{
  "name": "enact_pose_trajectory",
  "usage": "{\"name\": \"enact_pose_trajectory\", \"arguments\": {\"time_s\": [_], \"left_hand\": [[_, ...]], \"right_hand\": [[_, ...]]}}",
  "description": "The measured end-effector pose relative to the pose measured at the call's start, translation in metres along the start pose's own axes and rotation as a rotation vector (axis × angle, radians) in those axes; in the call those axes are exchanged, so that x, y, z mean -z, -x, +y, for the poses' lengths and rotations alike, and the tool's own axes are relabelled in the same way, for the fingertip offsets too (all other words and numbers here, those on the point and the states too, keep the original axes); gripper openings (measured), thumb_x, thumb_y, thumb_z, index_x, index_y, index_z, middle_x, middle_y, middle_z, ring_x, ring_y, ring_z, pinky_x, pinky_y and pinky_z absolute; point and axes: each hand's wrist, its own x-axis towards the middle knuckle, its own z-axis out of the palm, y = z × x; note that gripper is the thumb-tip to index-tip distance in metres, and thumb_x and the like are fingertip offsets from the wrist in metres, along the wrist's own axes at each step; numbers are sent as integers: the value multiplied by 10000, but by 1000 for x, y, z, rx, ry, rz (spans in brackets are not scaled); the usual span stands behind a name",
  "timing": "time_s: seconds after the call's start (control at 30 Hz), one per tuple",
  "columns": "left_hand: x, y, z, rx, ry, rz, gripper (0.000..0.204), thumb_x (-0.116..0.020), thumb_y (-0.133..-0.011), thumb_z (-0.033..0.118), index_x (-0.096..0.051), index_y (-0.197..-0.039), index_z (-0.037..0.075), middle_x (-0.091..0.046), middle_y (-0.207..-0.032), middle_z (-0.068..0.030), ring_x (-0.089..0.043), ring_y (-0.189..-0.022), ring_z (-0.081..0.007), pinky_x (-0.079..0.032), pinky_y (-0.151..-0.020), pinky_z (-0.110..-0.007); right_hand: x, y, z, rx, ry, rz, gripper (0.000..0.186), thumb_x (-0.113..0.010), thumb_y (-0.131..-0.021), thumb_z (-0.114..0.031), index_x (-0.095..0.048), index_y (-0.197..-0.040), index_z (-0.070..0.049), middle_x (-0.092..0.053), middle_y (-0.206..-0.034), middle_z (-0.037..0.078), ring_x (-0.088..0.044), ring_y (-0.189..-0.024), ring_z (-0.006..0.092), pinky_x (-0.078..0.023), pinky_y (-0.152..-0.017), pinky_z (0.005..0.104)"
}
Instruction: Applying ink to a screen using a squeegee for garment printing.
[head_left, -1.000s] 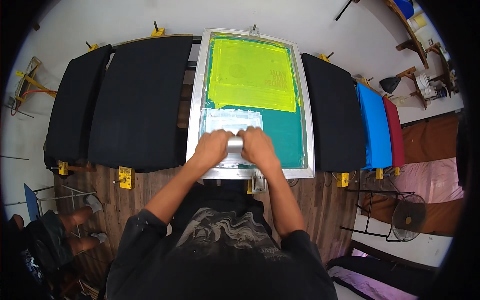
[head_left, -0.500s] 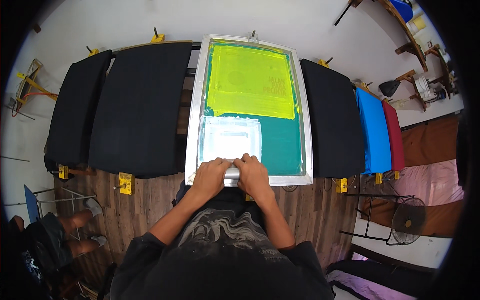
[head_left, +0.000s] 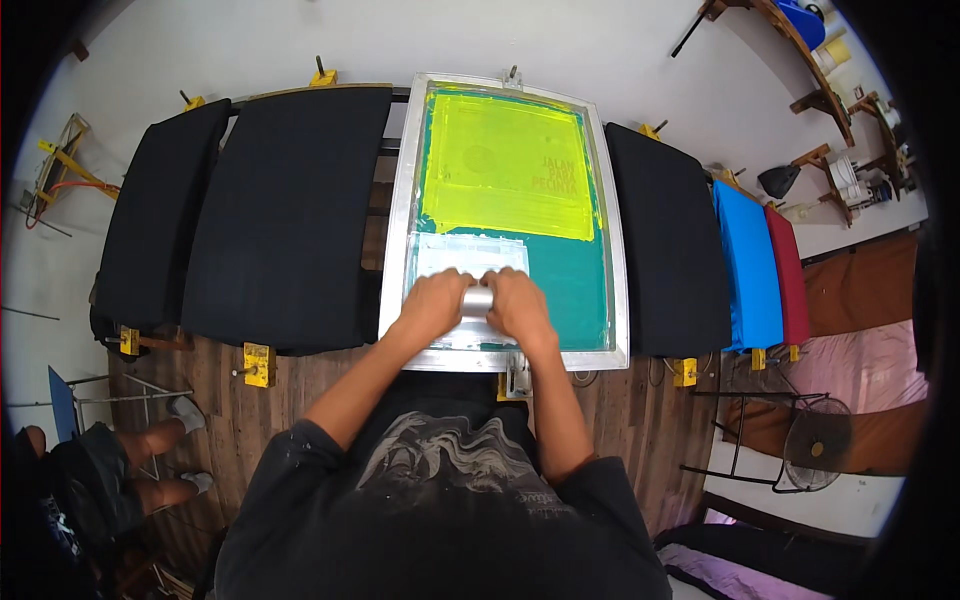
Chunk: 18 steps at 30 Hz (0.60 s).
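A metal-framed printing screen (head_left: 617, 270) lies in front of me, its green mesh (head_left: 567, 290) showing at the lower right. Bright yellow ink (head_left: 510, 165) covers the upper part, and white ink (head_left: 455, 250) lies in a patch at the lower left. My left hand (head_left: 436, 302) and my right hand (head_left: 518, 305) are side by side over the white patch, fingers wrapped round a squeegee (head_left: 478, 302) with a silvery grip. Its grip shows between the hands; its lower edge is hidden.
Black cloth-covered boards (head_left: 285, 220) flank the screen on the left, with another black board (head_left: 668, 240) on the right. Beyond it are a blue board (head_left: 746, 265) and a red one (head_left: 786, 270). A fan (head_left: 817, 447) stands lower right; a person's legs (head_left: 150, 465) show lower left.
Both hands have pushed the squeegee away from me, from the screen's near edge farther up over the white patch. The near clamp has come into view.
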Motion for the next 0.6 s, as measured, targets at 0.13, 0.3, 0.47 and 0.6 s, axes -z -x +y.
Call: {"name": "enact_pose_trajectory", "arguments": {"time_s": [0.13, 0.3, 0.47, 0.6], "left_hand": [[-17, 49, 12, -75, 2, 101, 341, -607, -724, -49, -651, -1052, 31, -646, -916, -178, -638, -847, -387, -505, -749, -476], [-9, 45, 13, -62, 60, -58, 304, -610, -718, -37, -681, -1006, 30, -676, -907, -188, -648, -865, -379, -514, -783, -470], [15, -4, 6, -43, 9, -19, 228, -629, -730, -3, -691, -947, 28, -691, -862, -198, -672, -832, -382, -538, -750, -460], [5, -25, -5, -17, 39, -28, 235, -635, -731, -12, -696, -957, 12, -694, -874, -207, -675, -842, -380, -536, -762, -455]], "right_hand": [[-10, 49, -18, -21, -89, 66, 388, -673, -639, 14, -660, -1022, -49, -627, -959, 163, -593, -927, 366, -511, -811, 452], [3, 52, -18, 7, -29, -49, 280, -700, -675, -57, -671, -953, -69, -639, -908, 155, -625, -877, 350, -527, -742, 456], [15, -1, -3, 18, 37, -40, 259, -692, -699, -93, -689, -958, -95, -669, -896, 159, -658, -873, 350, -542, -746, 451], [16, -19, 6, -30, 28, -69, 270, -697, -697, -82, -687, -966, -97, -673, -915, 150, -660, -891, 340, -544, -766, 439]]}}
